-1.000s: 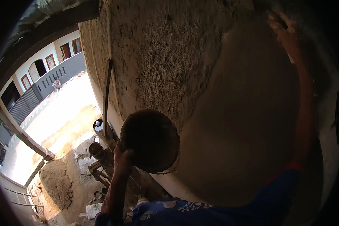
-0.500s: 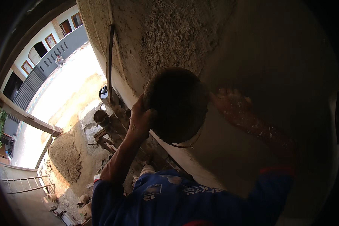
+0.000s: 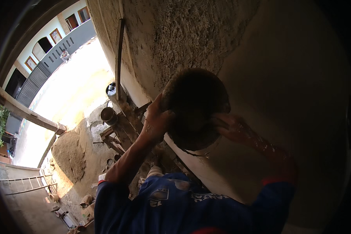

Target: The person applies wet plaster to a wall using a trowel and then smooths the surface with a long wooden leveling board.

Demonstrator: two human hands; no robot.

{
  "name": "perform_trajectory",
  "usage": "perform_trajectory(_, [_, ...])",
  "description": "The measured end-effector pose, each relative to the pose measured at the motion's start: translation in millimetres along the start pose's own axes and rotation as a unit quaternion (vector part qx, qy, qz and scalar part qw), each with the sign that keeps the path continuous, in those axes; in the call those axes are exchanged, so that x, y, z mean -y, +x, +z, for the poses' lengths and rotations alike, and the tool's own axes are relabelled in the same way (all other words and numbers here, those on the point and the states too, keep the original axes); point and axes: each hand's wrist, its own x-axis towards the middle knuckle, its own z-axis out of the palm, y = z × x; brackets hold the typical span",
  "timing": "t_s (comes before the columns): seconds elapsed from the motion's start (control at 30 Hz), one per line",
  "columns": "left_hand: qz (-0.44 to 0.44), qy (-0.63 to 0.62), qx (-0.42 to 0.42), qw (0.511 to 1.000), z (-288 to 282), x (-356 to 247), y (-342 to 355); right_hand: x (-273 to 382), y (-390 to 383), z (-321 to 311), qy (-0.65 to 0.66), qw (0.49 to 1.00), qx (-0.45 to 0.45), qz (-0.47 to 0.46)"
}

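In the middle of the frame, a dark bucket (image 3: 195,105) was tilted before the wall (image 3: 199,35). The left hand (image 3: 159,120) was clamped on its left rim. The right hand (image 3: 234,128) reached over the right rim, its fingertips lost in shadow, so whether they gripped anything could not be told. A sand heap (image 3: 69,158) lay at lower left.

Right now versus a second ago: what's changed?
Right hand came down and left from high on the wall to the mouth of the bucket; bucket shifted right. Left hand still grips bucket's left side; rough wall patch looks unchanged.
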Motion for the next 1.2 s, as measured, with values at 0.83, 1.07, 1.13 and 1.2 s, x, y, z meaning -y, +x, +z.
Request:
perform_trajectory(0.83, [0.063, -0.093, -0.148, 0.983, -83, -36, -43, 134, 76, -338, -0.024, 0.931, -0.364, 0.0])
perform_trajectory(1.07, [0.014, -0.097, -0.12, 0.988, -76, -10, -34, 80, -10, -368, -0.294, 0.755, -0.575, 0.112])
perform_trajectory(1.13, [0.004, -0.103, -0.116, 0.988, -72, -2, -31, 103, -17, -329, -0.222, 0.815, -0.516, 0.142])
perform_trajectory(1.2, [0.033, -0.12, -0.1, 0.987, -62, 3, -24, 118, -26, -285, -0.147, 0.897, -0.381, 0.167])
